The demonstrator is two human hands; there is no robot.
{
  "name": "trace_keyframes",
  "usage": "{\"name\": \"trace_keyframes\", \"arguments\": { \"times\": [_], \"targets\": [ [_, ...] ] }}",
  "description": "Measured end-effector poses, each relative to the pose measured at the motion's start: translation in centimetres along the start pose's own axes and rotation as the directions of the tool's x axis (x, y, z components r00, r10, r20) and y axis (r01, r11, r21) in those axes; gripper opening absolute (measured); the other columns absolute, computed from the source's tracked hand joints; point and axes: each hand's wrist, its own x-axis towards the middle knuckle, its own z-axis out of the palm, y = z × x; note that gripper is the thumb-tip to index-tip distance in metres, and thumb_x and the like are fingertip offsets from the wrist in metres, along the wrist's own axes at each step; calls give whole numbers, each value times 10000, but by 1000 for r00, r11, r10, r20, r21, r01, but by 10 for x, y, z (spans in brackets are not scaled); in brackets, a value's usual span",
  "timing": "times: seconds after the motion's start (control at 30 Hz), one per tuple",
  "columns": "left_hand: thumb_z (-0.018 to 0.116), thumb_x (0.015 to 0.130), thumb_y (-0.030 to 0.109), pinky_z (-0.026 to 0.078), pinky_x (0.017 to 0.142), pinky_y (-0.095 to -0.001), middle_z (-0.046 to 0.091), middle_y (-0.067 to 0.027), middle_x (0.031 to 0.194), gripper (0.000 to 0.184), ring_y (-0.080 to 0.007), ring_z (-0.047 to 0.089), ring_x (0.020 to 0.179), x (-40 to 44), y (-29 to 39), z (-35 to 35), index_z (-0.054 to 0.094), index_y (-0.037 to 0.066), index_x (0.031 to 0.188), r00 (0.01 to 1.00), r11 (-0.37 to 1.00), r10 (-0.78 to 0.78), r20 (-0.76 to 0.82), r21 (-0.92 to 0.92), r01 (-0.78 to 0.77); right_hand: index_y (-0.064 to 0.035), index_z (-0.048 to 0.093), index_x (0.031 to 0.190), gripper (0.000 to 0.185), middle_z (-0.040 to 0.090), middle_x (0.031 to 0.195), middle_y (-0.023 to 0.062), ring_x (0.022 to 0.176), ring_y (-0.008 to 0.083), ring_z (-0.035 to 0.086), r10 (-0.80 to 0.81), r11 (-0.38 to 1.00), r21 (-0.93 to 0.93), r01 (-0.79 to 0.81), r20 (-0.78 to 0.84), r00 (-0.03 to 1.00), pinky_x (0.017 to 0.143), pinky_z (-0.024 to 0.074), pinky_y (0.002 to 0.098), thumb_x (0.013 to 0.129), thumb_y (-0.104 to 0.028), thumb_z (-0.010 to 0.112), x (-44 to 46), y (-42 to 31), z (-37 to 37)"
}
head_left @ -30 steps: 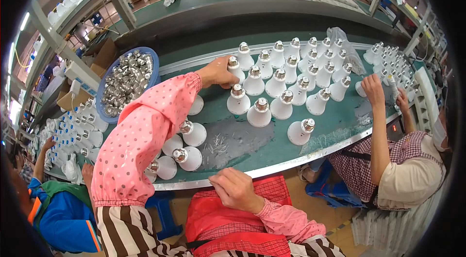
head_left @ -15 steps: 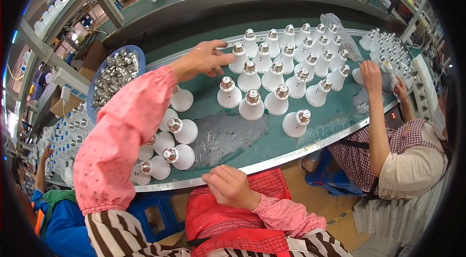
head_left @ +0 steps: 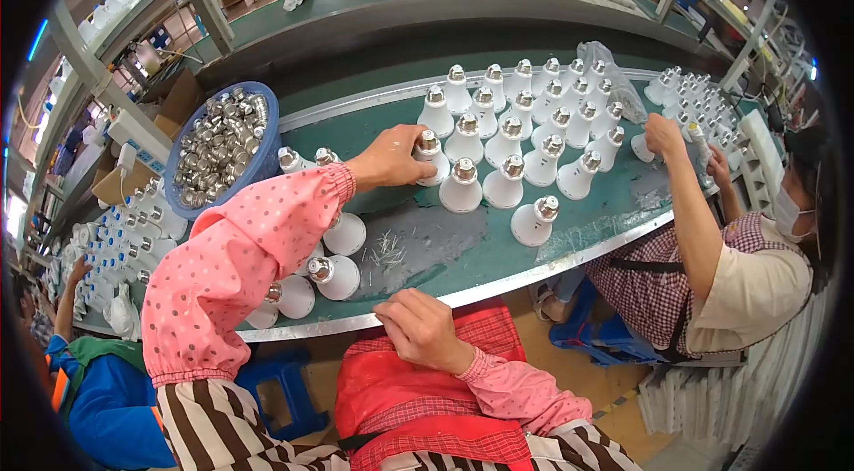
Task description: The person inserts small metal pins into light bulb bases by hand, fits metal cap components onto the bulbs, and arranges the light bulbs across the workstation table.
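White, silver-capped, flared bulb [head_left: 439,167] stood upright, your left hand [head_left: 390,159] clamped around it; your right hand [head_left: 420,329] curled bodyward of the bulb, contents unclear.

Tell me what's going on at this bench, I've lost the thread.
The left hand has its fingers around a bulb at the left side of a group of upright bulbs. The right hand is curled at the bench's near edge, with nothing visible in it. A few tilted bulbs sit nearer the person, beside some thin pins. Beyond the left sleeve, a blue basin holds metal caps. A co-worker sits to the right.
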Motion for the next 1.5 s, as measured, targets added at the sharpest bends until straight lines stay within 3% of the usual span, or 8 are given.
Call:
{"name": "trace_keyframes", "arguments": {
  "times": [0.4, 0.43, 0.6, 0.7, 0.9, 1.13, 1.3, 1.5],
  "targets": [
    [812, 780, 237, 481, 1120, -422, 623, -272, 1410, 770, -393, 603, 1327, -2, 16, -19, 551, -45, 1447, 987, 989, 130, -90, 80, -123, -23, 695, 932, 168, 650, 806, 115, 690, 294, 647, 29, 1000, -5, -29, 37, 999, 587, 500, 386, 794, 43, 764, 7, -2, 0],
    [812, 832, 156, 582, 896, -369, 657, -312, 1336, 753, -300, 757, 1011, -12, 21, -26, 501, -76, 1477, 955, 948, 268, -130, 211, -237, -23, 695, 931, 164, 650, 808, 116, 693, 295, 648, 43, 999, 6, -43, 51, 998, 588, 501, 384, 798, 43, 765, 8, -2, -1],
    [776, 856, 141, 588, 791, -367, 731, -217, 1220, 529, -256, 751, 890, -117, 82, -62, 643, -31, 1338, 870, 912, 393, -299, 249, -326, -14, 695, 941, 117, 652, 817, 135, 715, 310, 650, 282, 935, 168, -313, 182, 942, 636, 515, 373, 847, 41, 740, 30, -4, -38],
    [759, 851, 52, 567, 763, -316, 752, -162, 1111, 406, -203, 718, 813, -180, 78, -46, 701, -13, 1248, 695, 874, 485, -531, 264, -409, -19, 676, 982, 126, 624, 856, 153, 756, 367, 651, 175, 981, -118, -157, 162, 971, 656, 515, 439, 873, 24, 722, 59, 27, -57],
    [732, 877, -57, 540, 721, -298, 745, -113, 922, 238, -174, 696, 791, -269, 53, 27, 756, -14, 1109, 669, 979, 44, -742, -103, -179, -38, 657, 1031, 185, 610, 944, 121, 887, 333, 660, 30, 931, -337, 143, 461, 887, 712, 558, 440, 851, -19, 695, 83, 61, -62],
    [727, 911, -44, 524, 721, -279, 744, -121, 892, 146, -175, 699, 775, -295, 27, 81, 763, -22, 1051, 765, 899, -195, -614, -423, -111, -31, 597, 939, 184, 565, 918, 113, 862, 301, 620, -133, 828, -299, 475, 717, 684, 701, 540, 406, 769, -39, 664, 99, 48, -52],
    [724, 913, -37, 559, 726, -312, 757, -134, 914, 145, -215, 726, 782, -290, 23, 98, 759, -15, 1052, 770, 883, -154, -620, -435, -174, -24, 589, 944, 177, 561, 905, 117, 851, 306, 620, -136, 775, -290, 561, 791, 597, 697, 537, 407, 795, -63, 678, 110, 47, -44],
    [697, 893, -67, 543, 655, -361, 669, -158, 906, 286, -308, 676, 757, -257, 23, 123, 688, -32, 1177, 636, 970, -3, -772, -157, -185, -21, 582, 951, 123, 557, 877, 117, 821, 322, 618, -3, 928, -262, 264, 703, 711, 679, 537, 423, 874, -74, 661, 105, 37, -55]
  ]
}}
